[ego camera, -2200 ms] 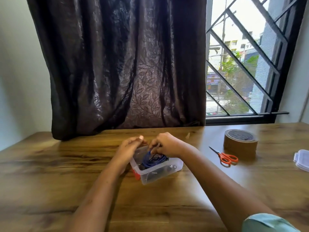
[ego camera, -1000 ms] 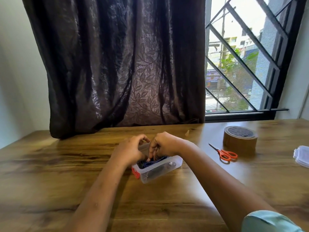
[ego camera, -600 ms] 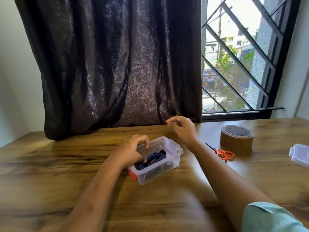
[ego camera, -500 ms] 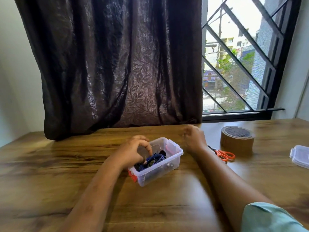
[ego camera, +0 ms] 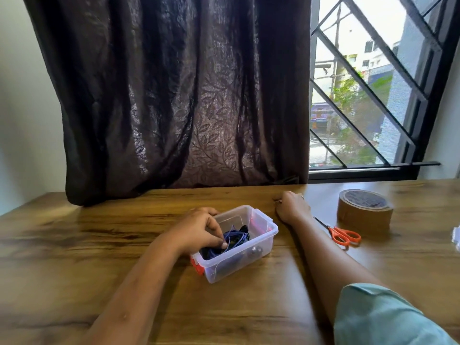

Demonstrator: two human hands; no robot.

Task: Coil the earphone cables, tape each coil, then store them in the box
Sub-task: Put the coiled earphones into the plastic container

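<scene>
A clear plastic box (ego camera: 242, 263) with red latches stands on the wooden table (ego camera: 74, 245), tilted toward the right. Inside it lie coiled earphone cables (ego camera: 236, 239), blue and black. My left hand (ego camera: 196, 231) reaches into the box from the left, and its thumb and fingertips pinch the blue cable. My right hand (ego camera: 292, 206) rests on the table behind and to the right of the box. Its fingers are curled, with the tips at a small brown scrap (ego camera: 276, 200).
A roll of brown tape (ego camera: 364, 210) stands at the right, with orange-handled scissors (ego camera: 344, 236) in front of it. The box's clear lid (ego camera: 456, 237) shows at the right edge. A dark curtain (ego camera: 174, 95) hangs down to the table's far edge.
My right hand has left the box and moved back and right to the table by the scrap. My left hand has dipped into the box onto the blue cable.
</scene>
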